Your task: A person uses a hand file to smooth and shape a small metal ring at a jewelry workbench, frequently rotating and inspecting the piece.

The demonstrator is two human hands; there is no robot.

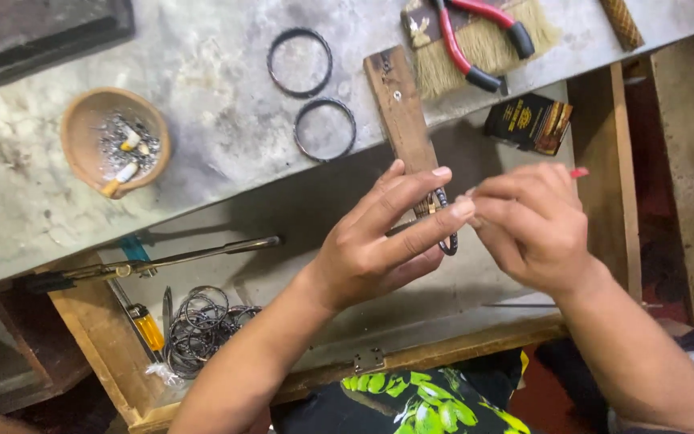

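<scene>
Head cam: bangle (445, 233) pinched btwn both hands' fingers (431, 207).

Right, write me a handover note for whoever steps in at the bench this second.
Left hand: pinches a dark bangle over the open drawer.
Right hand: shut on a thin red-tipped tool, working at that bangle.
Two bangles lie on the grey bench top; a pile of rings sits in the drawer.
How far the held bangle is finished cannot be told.
</scene>
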